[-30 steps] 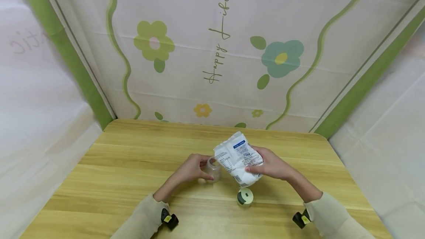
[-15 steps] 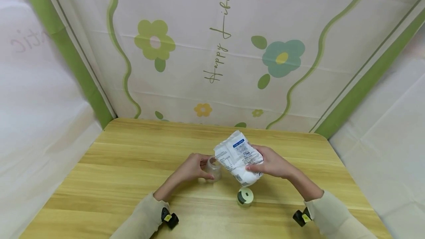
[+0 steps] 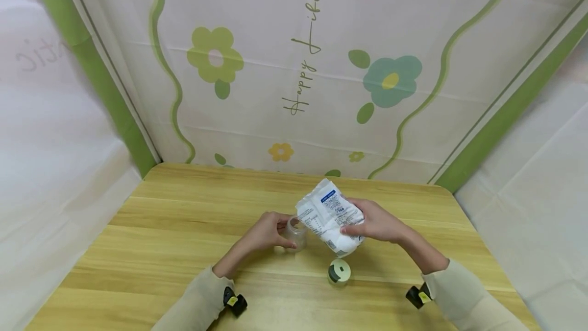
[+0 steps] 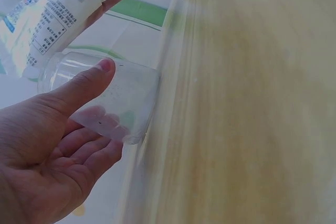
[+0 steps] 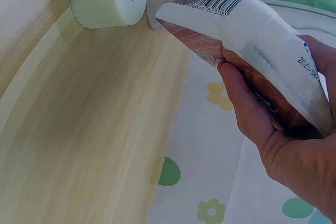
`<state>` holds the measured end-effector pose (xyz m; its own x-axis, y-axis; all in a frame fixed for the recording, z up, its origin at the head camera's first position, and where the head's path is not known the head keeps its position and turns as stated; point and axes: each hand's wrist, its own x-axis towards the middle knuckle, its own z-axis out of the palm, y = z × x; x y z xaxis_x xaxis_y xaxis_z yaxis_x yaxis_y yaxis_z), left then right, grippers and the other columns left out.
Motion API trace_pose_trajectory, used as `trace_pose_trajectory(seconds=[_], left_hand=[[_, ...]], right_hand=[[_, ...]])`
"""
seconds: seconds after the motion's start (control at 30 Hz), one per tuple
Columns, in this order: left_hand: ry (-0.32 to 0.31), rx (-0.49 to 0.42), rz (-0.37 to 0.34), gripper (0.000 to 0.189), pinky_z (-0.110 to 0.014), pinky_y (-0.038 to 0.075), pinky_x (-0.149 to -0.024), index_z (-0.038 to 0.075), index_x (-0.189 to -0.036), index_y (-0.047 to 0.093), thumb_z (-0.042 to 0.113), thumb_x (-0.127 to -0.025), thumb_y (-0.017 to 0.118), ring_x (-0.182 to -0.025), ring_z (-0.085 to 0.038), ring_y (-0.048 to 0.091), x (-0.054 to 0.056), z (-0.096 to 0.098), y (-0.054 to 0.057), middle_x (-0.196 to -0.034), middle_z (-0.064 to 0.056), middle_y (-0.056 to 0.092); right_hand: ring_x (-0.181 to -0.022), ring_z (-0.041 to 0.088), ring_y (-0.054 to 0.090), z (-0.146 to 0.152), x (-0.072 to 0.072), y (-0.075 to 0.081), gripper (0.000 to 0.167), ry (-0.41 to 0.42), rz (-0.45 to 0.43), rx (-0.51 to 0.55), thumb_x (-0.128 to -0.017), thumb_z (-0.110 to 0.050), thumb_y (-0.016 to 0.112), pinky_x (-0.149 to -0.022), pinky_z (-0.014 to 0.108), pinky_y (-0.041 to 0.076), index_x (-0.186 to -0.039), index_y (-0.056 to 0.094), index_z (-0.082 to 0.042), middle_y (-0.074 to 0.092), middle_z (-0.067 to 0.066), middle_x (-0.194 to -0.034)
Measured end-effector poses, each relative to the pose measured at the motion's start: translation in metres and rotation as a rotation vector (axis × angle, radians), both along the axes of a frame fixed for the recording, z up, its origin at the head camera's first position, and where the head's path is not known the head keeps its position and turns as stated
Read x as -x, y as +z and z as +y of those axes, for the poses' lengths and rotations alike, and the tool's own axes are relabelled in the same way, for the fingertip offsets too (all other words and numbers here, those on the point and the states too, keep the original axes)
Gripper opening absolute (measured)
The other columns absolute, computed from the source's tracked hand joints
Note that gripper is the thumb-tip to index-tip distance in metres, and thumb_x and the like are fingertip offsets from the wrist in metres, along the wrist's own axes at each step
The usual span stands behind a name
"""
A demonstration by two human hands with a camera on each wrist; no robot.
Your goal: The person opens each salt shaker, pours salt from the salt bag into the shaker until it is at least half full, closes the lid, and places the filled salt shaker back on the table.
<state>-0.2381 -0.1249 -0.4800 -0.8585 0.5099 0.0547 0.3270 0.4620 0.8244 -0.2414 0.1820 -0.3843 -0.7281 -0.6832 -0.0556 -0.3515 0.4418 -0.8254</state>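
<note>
A clear jar stands on the wooden table, its mouth uncovered. My left hand holds it from the left side, thumb on the near wall and fingertips on the far one. My right hand grips a white printed bag by its right side, thumb on the printed face. Tilted, the bag overlaps the jar's rim in the head view with its upper left edge. A brown face of the bag shows in the right wrist view, beneath the barcode. What leaves the bag, if anything, I cannot tell.
A pale green cylindrical cap with a dark grey patch sits on the table, just in front of the bag. Behind the table hangs a white curtain with printed flowers, and more cloth closes off both sides.
My right hand has risen a little, lifting the lower end of the bag slightly. The left hand and the jar hold their place.
</note>
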Motion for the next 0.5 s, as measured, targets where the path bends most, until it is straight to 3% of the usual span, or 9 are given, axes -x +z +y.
trace_pose_trajectory(seconds=[0.5], left_hand=[[-0.005,-0.001,-0.007,0.056,-0.031,0.057,-0.090,0.007,-0.126,0.068,0.023,-0.076,0.088,-0.106,-0.017,0.070,0.0006,-0.0001,0.0007,-0.119,-0.006,0.073]], right_hand=[[-0.084,0.015,0.070,-0.0036,0.0022,0.0044,0.066,0.018,0.015,-0.031,-0.088,-0.015,0.073,-0.073,0.029,0.058,-0.143,0.044,0.007,0.073,0.012,-0.103]])
